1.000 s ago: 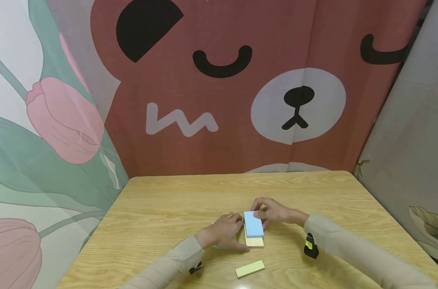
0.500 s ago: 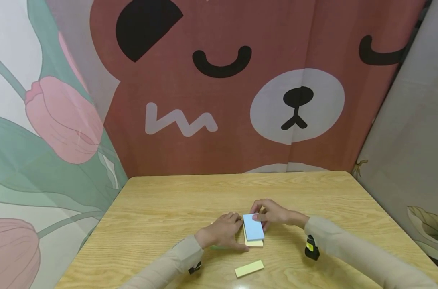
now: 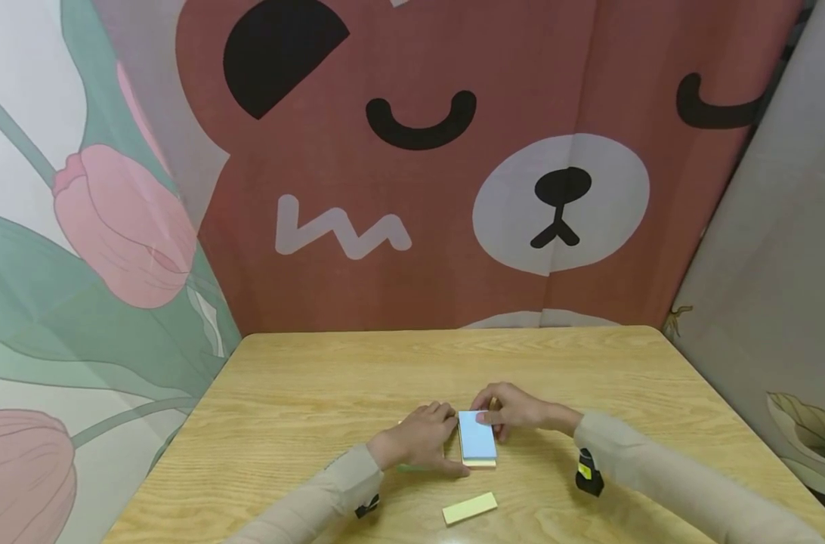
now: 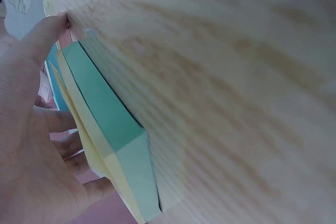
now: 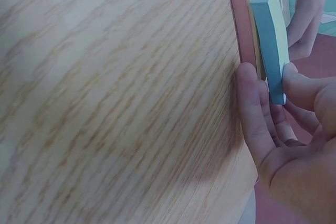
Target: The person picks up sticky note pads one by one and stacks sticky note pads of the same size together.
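Note:
A blue sticky note pad (image 3: pixel 477 437) lies over a pale yellow pad (image 3: pixel 482 464), whose near edge shows past it. Beneath these, the right wrist view shows a pink pad (image 5: pixel 242 27). My right hand (image 3: pixel 514 406) pinches the blue pad's far right corner between thumb and fingers. Left of this stack, my left hand (image 3: pixel 418 438) spreads over a second stack, a green pad (image 4: pixel 107 90) with yellow notes (image 4: pixel 94 148) on top. Its thumb reaches the near corner of the pink pad and its fingers extend along the far side. The palm hides most of the green pad in the head view.
A narrow yellow sticky note pad (image 3: pixel 470 508) lies at an angle nearer the front of the wooden table (image 3: pixel 304 378). A curtain with a bear print (image 3: pixel 344 295) hangs behind the table's back edge.
My right hand has drawn the blue pad toward me and lowered it, so less of the yellow pad under it shows. The left hand has stayed in place.

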### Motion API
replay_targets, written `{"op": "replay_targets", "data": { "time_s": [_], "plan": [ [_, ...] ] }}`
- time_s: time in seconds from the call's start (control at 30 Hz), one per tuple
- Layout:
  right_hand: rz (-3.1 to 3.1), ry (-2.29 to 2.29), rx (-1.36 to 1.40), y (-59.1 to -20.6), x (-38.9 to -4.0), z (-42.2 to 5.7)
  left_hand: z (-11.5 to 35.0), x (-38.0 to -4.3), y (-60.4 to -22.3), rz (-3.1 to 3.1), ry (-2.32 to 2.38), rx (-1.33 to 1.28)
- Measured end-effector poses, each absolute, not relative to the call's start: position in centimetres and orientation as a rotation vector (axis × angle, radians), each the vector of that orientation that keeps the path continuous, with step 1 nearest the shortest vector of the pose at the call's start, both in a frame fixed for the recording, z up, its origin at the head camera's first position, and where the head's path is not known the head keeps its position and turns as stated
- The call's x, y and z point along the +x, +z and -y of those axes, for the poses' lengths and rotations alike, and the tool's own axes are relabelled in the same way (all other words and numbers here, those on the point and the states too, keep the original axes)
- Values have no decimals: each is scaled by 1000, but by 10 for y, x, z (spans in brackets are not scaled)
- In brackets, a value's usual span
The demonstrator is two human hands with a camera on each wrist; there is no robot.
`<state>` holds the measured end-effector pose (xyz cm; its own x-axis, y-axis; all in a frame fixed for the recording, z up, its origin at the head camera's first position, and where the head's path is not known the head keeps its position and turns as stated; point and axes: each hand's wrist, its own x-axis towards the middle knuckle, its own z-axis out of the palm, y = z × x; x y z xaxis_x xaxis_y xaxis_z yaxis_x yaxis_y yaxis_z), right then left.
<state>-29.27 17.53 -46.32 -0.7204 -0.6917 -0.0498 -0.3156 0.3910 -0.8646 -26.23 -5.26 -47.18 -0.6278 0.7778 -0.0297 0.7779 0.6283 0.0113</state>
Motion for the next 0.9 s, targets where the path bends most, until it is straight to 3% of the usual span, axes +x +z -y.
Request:
{"op": "replay_targets", "data": {
  "time_s": [0.9],
  "plan": [
    [-2236, -1206, -1015, -465, -291, -175, 53, -262, -470, -2807, 1, 1337]
  ]
}}
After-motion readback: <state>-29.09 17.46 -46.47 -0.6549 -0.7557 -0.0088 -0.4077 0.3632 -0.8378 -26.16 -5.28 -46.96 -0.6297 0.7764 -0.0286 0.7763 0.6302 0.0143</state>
